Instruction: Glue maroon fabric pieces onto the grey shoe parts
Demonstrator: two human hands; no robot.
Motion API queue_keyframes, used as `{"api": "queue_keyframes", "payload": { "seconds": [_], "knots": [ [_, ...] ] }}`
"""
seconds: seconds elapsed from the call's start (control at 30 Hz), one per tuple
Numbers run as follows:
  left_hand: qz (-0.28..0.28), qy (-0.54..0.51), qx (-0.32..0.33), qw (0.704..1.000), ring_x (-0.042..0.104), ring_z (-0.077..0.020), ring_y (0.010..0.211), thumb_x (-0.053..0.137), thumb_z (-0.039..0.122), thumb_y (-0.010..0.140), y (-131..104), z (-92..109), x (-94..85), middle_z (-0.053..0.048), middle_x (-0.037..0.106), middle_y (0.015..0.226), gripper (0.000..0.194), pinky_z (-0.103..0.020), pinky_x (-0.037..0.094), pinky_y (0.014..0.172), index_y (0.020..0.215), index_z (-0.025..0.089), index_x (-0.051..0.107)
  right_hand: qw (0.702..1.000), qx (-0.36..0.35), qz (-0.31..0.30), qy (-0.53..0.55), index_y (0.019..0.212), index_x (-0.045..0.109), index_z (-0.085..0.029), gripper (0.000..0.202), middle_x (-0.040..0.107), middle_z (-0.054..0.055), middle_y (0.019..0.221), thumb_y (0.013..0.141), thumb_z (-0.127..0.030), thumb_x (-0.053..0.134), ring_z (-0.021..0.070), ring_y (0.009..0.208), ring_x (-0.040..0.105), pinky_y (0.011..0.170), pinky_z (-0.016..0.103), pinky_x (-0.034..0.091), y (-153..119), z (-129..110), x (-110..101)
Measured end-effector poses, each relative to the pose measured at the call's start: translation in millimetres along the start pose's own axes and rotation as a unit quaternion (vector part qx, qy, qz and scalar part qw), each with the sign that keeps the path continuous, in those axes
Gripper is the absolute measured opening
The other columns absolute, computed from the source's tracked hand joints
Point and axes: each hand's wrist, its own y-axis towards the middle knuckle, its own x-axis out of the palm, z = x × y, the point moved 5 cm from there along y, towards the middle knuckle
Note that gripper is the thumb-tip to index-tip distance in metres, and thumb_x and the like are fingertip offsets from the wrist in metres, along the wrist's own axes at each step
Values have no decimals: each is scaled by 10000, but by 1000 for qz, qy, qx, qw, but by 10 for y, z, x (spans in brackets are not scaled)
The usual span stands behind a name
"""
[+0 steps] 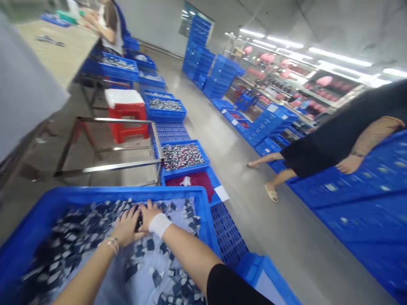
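A large blue bin (127, 192) in the foreground holds many small dark and white pieces (74, 228) on a pale bluish sheet (152, 258). Inside it, my left hand (126, 226) and my right hand (148, 217) meet near the far side, fingers curled down into the pieces. Some dark pieces show between the two hands. A bracelet circles my left wrist, and a white band (160, 225) wraps my right wrist. Whatever lies under the fingers is too small and blurred to name.
Beyond the bin stand a metal frame (124, 165) and a red stool (127, 118). Blue crates (203, 159) of small parts line the floor. A person in dark clothes (327, 135) is at the right beside stacked blue crates (365, 212). Another person (110, 25) sits at a table (60, 51).
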Motion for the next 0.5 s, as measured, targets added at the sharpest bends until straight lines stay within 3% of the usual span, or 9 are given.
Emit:
{"api": "queue_keyframes", "payload": {
  "seconds": [0.17, 0.33, 0.43, 0.5],
  "knots": [
    [-2, 83, 14, 996, 331, -355, 1429, 638, 279, 876, 36, 31, 78, -176, 221, 1645, 776, -482, 381, 1101, 1569, 95, 338, 999, 5, 28, 46, 1565, 322, -227, 846, 172, 155, 1639, 853, -415, 738, 428, 1448, 253, 1105, 646, 354, 84, 25, 115],
    [-8, 73, -18, 997, 511, -327, 1245, 648, 139, 820, -3, 105, -87, -180, 460, 1453, 770, -392, 479, 979, 1538, 151, 370, 995, -13, 26, 94, 1442, 471, -189, 635, 339, 150, 1546, 887, -383, 713, 357, 1341, 421, 1060, 556, 431, 71, 85, 77],
    [-8, 53, -61, 997, 536, -304, 1224, 615, 164, 882, 49, 144, -201, -186, 479, 1400, 629, -381, 493, 962, 1477, 133, 414, 992, -19, 32, 120, 1378, 517, -159, 574, 410, 155, 1482, 878, -340, 733, 299, 1227, 520, 1034, 517, 459, 119, 145, 41],
    [-10, 45, -90, 995, 529, -300, 1226, 665, 224, 881, 76, 153, -227, -190, 442, 1433, 641, -396, 498, 966, 1462, 116, 416, 989, -24, 39, 143, 1331, 551, -144, 491, 438, 152, 1459, 901, -319, 711, 281, 1199, 539, 1021, 503, 472, 150, 163, 38]
  ]
}}
